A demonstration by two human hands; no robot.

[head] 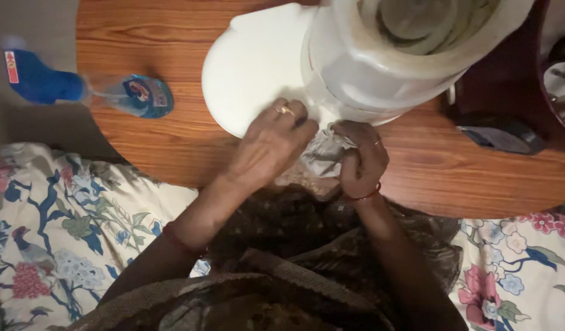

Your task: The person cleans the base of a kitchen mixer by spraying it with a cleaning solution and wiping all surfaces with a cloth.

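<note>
A large white appliance [356, 61] with a round bowl-like top and a flat white base [252, 67] stands on a round wooden table [147, 122]. My left hand [267, 147], wearing a ring, rests with its fingers against the lower edge of the base. Just to its right, my right hand [362, 162] is closed around a crumpled pale cloth [322, 156] that it presses against the appliance's bottom. Both wrists carry red bangles.
A blue-capped spray bottle [129, 95] lies on its side at the table's left. A dark device [500, 135] sits at the table's right by dark wooden furniture. Floral fabric [56, 233] covers the surface below the table on both sides.
</note>
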